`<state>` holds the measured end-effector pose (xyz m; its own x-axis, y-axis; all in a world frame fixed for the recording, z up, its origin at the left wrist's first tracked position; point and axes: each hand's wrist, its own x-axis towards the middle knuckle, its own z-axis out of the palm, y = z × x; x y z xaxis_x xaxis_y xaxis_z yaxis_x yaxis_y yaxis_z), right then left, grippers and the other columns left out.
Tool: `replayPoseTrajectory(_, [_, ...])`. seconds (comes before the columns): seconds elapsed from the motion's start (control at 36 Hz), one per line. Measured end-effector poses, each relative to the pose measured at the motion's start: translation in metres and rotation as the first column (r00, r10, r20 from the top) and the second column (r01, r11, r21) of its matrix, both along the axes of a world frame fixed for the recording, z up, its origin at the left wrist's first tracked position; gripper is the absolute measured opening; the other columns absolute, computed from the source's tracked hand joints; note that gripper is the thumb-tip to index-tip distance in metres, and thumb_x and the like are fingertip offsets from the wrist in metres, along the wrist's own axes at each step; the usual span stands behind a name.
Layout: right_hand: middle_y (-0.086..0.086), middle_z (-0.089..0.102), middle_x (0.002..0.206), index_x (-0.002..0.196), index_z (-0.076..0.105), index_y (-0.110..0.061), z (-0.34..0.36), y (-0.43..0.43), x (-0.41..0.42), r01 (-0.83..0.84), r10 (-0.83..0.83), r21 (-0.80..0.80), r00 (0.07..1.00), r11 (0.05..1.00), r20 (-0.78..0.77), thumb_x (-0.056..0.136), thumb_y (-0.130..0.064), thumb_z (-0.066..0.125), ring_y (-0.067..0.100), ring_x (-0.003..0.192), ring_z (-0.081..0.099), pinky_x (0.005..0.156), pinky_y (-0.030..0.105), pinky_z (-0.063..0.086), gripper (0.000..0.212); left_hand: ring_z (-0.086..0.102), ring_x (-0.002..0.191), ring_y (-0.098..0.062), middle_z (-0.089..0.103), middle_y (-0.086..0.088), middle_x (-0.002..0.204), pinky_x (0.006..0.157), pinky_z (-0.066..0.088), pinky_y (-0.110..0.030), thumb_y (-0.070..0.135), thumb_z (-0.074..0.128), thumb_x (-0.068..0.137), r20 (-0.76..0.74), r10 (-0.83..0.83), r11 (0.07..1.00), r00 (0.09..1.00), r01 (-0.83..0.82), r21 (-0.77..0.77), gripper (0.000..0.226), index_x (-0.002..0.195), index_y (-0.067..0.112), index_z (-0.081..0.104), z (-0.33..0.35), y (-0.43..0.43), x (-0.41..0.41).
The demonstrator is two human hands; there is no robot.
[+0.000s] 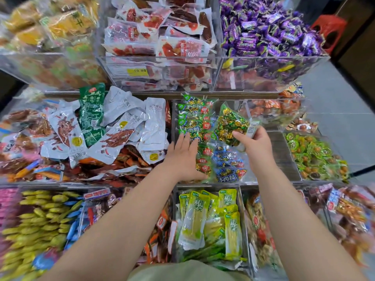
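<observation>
My right hand (254, 144) grips a clear bag of green and gold wrapped sweets (231, 123), held up over the middle bin. My left hand (183, 156) reaches with straight fingers onto the stack of green and blue snack packs (194, 120) lying in that clear bin (174, 118). Blue packs (228, 166) lie at the near end of the same bin, under my right wrist.
Clear bins of packaged snacks fill a tiered display: silver and green pouches (121, 126) to the left, red meat packs (162, 37) and purple sweets (269, 31) above, green pickle packs (211, 218) and yellow sweets (38, 220) below. A red stool (329, 29) stands on the floor at right.
</observation>
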<state>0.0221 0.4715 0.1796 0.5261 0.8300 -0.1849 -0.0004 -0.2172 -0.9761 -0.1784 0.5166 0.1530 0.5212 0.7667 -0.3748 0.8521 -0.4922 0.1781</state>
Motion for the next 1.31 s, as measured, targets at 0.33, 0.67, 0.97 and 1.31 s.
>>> replayPoseTrajectory(0.33, [-0.02,0.069,0.087,0.091,0.057,-0.034,-0.003,0.013,-0.006,-0.12,0.122,-0.025,0.99,0.992,0.074,0.069,-0.028,0.08,-0.005,0.078,0.064,0.071,0.027,0.049,0.033,-0.01,0.148,-0.032,-0.007,-0.018,0.16,0.112,-0.009,-0.061,0.079,0.043,0.078,-0.132,-0.031,0.998,0.991,0.039,0.058,0.112,0.153,0.013,-0.009,0.007,-0.014,0.007])
replayPoseTrajectory(0.67, [-0.016,0.069,0.075,0.085,0.057,-0.029,-0.015,0.018,-0.011,-0.23,0.231,-0.037,0.973,0.972,0.014,0.073,-0.014,0.078,-0.001,0.069,0.065,0.061,0.017,0.046,0.028,0.034,0.127,-0.033,0.039,-0.012,0.133,0.109,0.008,-0.066,0.078,0.048,0.072,-0.089,-0.022,0.991,0.996,0.033,0.128,0.092,0.136,0.013,0.037,0.01,-0.014,0.006])
replayPoseTrajectory(0.97, [0.003,0.058,0.104,0.095,0.06,-0.02,-0.04,0.044,-0.043,-0.558,0.576,-0.315,0.816,0.768,-0.042,0.083,0.0,0.047,0.021,0.102,0.055,0.093,0.034,0.043,0.027,0.041,0.105,-0.026,0.048,-0.006,0.116,0.088,0.031,-0.039,0.067,0.062,0.072,0.025,0.023,0.963,0.999,-0.029,0.266,0.075,0.118,0.015,0.034,-0.001,-0.03,0.002])
replayPoseTrajectory(1.31, [0.0,0.065,0.076,0.069,0.066,-0.018,-0.038,0.053,-0.026,-0.473,0.518,-0.501,0.853,0.724,-0.058,0.084,0.002,0.06,0.016,0.072,0.063,0.056,0.025,0.052,0.026,0.03,0.117,-0.027,0.041,-0.005,0.126,0.106,0.012,-0.045,0.071,0.071,0.058,0.041,-0.021,0.945,0.999,0.007,0.328,0.11,0.137,0.018,0.016,0.004,-0.017,0.012])
